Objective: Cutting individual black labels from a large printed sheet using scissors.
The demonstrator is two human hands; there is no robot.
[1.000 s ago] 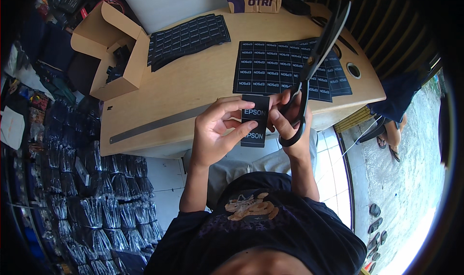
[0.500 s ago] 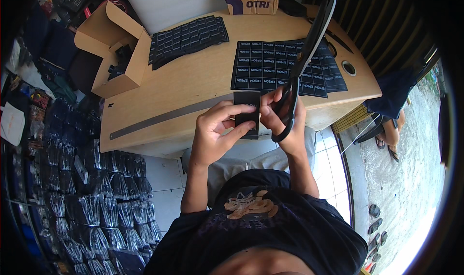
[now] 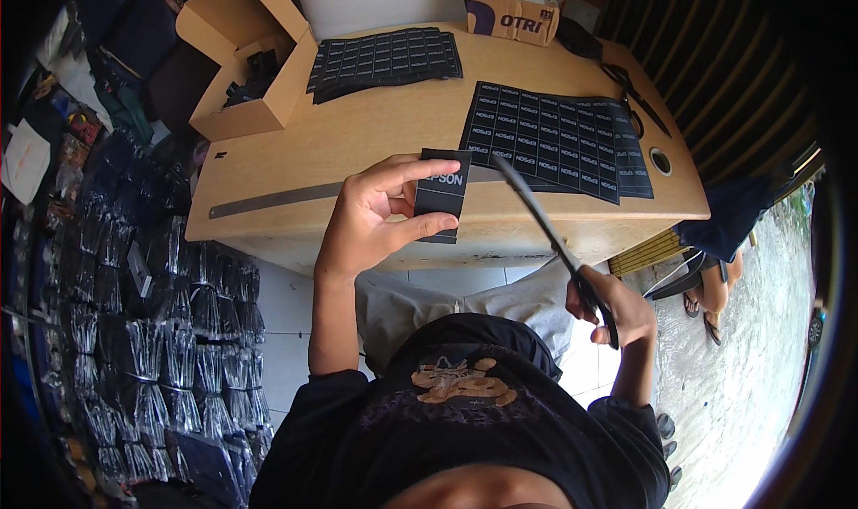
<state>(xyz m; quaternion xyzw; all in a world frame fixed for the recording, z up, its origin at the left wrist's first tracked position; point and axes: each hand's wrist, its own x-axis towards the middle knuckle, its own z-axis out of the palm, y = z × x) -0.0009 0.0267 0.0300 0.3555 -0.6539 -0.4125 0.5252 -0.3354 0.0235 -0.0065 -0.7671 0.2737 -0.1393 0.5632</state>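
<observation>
My left hand (image 3: 380, 210) pinches a small black label strip (image 3: 438, 207) with pale print, thumb and fingers on its face. The strip is held upright just in front of the table's near edge. Lower and to the right, my right hand (image 3: 621, 308) grips the black handles of large scissors (image 3: 547, 227). Their long blades point up and left, close together and apart from the strip. Behind them on the table lie overlapping black printed sheets (image 3: 545, 138), marked in a grid of labels.
A steel ruler (image 3: 277, 201) lies along the front of the wooden table (image 3: 384, 134). Farther back are another stack of black sheets (image 3: 389, 60), an open cardboard box (image 3: 246, 102), a taped carton (image 3: 509, 16) and a second pair of scissors (image 3: 639, 98). Wrapped bundles (image 3: 161, 348) fill the floor at left.
My right hand has moved down and right, away from the strip, and the scissors now lean left. My left hand has shifted slightly left and up with the strip.
</observation>
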